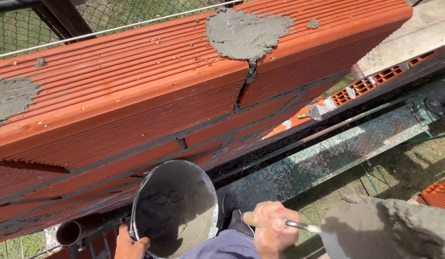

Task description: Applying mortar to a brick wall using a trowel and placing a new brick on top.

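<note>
Your right hand [270, 230] wraps in a fist around the wooden handle of a trowel [376, 230], its blade heaped with wet grey mortar at the lower right of the view. Your left hand [130, 245] grips the rim of a mortar-smeared bucket [174, 206] at its lower left edge, fingers curled over the lip; the bucket sits tipped toward you just below the wall, a layer of mortar coating its inside. Before you runs a wall of ribbed red clay blocks [136, 96], grey joints showing between the courses. A fresh mound of mortar [246, 33] lies on the top course, straddling the vertical joint between two blocks, and a second patch [11, 98] spreads at the far left edge. A taut string line [112, 29] runs along the far side of the top course, with wire fencing [21, 33] and grass behind. Below the wall to the right, a spattered scaffold plank [328, 153] stretches away.
</note>
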